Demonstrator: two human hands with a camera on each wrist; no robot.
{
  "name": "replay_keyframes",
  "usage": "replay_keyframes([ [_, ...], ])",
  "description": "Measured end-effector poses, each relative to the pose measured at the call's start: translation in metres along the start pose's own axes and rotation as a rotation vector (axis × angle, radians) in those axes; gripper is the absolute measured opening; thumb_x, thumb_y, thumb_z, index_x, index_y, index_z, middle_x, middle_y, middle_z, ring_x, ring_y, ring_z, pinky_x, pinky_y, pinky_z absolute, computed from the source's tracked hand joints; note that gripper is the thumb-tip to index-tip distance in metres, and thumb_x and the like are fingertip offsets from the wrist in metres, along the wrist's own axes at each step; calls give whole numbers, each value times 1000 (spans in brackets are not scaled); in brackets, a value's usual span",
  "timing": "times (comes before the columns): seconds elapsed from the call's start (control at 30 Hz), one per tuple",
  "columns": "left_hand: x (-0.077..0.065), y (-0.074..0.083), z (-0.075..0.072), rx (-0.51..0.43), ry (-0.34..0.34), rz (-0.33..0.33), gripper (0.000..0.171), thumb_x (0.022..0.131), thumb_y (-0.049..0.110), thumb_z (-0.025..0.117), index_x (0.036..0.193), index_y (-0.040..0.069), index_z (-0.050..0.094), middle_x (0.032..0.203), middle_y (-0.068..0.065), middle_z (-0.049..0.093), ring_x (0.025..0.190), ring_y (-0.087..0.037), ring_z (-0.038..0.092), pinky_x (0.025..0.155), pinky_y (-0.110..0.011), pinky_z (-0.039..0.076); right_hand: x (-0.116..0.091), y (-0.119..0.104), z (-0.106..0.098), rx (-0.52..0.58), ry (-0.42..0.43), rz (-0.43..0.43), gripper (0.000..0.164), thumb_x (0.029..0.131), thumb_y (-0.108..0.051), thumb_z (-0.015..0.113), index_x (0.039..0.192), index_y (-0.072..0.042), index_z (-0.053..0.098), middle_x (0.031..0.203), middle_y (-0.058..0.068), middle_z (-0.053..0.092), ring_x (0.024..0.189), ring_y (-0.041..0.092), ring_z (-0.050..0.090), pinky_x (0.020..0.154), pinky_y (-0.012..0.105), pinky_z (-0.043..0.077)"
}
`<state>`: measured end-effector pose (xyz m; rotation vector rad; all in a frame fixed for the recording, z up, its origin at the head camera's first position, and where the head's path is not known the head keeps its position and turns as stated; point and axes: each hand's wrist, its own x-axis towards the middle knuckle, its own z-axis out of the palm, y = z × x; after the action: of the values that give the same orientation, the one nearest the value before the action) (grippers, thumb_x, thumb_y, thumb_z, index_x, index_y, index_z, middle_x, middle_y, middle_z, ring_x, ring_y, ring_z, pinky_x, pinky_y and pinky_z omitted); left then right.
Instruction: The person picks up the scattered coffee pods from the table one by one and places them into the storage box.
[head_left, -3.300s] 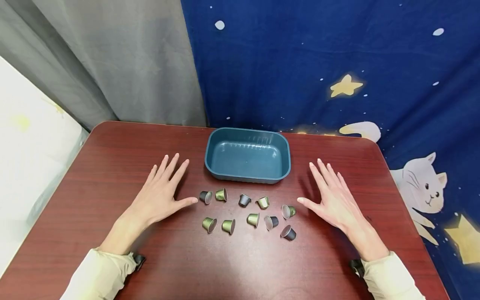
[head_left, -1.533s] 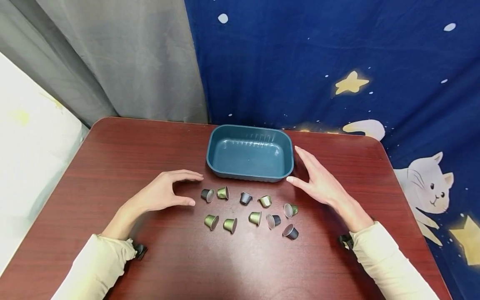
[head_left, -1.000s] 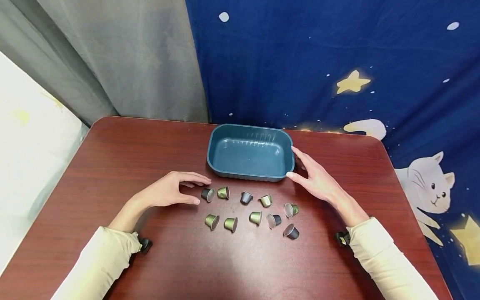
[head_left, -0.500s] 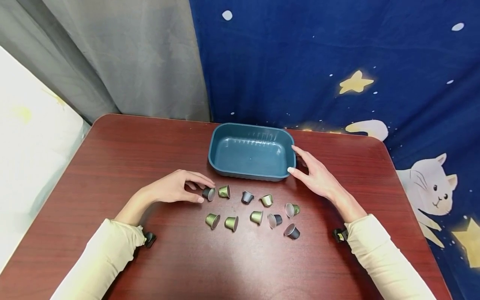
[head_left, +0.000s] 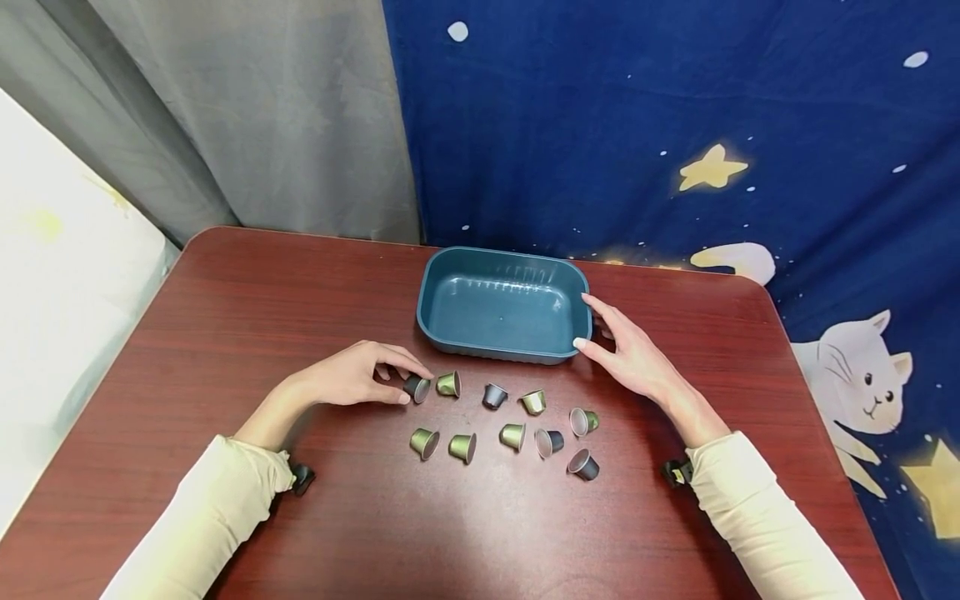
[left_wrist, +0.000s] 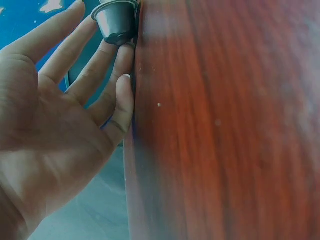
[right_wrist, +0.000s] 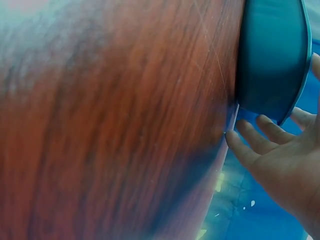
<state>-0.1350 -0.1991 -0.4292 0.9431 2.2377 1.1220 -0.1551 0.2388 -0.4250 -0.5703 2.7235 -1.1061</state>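
In the head view, my left hand [head_left: 363,375] pinches a dark coffee capsule [head_left: 416,390], thumb on the near side and index finger on the far side. The left wrist view shows this dark capsule [left_wrist: 118,22] close against the fingertips. My right hand [head_left: 633,354] is at the right end of a blue-green plastic container [head_left: 498,321], its thumb and index fingertips spread along the rim. From the right wrist, the other fingers [right_wrist: 255,137] reach out loosely below the container's corner [right_wrist: 272,65]. A green capsule [head_left: 448,384] lies just right of my left fingertips.
Several more green and dark capsules lie scattered on the red-brown table [head_left: 480,533], among them a dark one [head_left: 495,397] and a green one [head_left: 513,437]. Behind the table's far edge hang a grey curtain [head_left: 315,125] and a blue star-patterned curtain [head_left: 562,125].
My left hand has moved right from beside the capsules and closed its fingertips round the dark capsule. My right hand has moved inward to the container's right rim.
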Motion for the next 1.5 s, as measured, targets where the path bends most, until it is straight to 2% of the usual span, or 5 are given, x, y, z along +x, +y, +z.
replay_keyframes([
  [0.3,2,-1,1,16,2,-38,35,87,24,78,122,24,72,116,12,67,99,-13,60,80,-30,50,2,2,2,1,-5,9,76,96,-40,66,158,-21,26,149,11,43,131,29,49,108,50,38],
  [0.73,5,-4,4,77,12,-56,35,86,24,79,120,28,73,112,14,67,96,-11,60,79,-27,50,1,5,4,19,-10,36,77,95,-42,65,158,-24,25,152,8,41,132,27,48,109,49,37],
  [1.03,5,-2,3,79,9,-74,34,87,27,79,120,29,73,108,15,67,95,-11,59,78,-28,50,2,4,2,31,-13,38,76,95,-41,66,158,-27,25,150,8,42,131,28,48,109,49,37],
  [1.27,4,-2,3,81,18,-52,33,88,27,77,121,29,72,106,14,68,92,-11,58,75,-27,49,2,2,2,40,-17,49,78,94,-42,67,158,-28,25,150,10,42,131,29,49,109,49,37],
  [1.5,4,-4,3,39,47,-27,32,89,27,77,120,26,73,100,10,67,87,-13,58,70,-27,51,2,2,1,52,-20,64,78,94,-42,68,158,-27,25,148,10,44,131,30,48,110,49,36],
])
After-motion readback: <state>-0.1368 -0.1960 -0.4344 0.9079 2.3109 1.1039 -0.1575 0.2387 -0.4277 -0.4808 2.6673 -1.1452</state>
